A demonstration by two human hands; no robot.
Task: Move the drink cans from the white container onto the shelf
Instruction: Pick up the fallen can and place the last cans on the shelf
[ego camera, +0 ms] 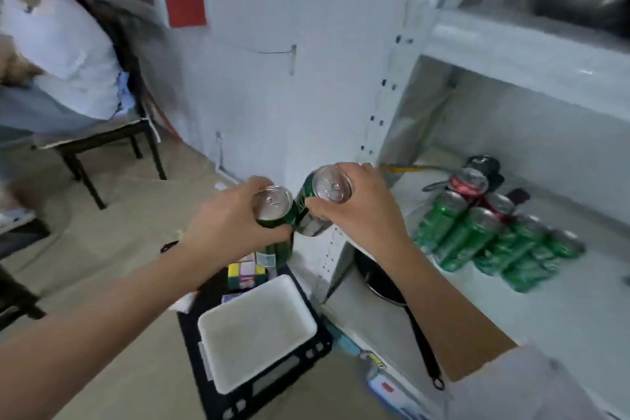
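Both hands are each gripping a green can: left hand [235, 218], right hand [358, 204]. The shelf [562, 310] is lying rightward, nearer the right hand.

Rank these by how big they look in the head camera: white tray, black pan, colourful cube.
1. White rectangular foam tray, largest.
2. Black long-handled frying pan, partly hidden behind the right arm, so unsure.
3. Colourful puzzle cube, smallest.
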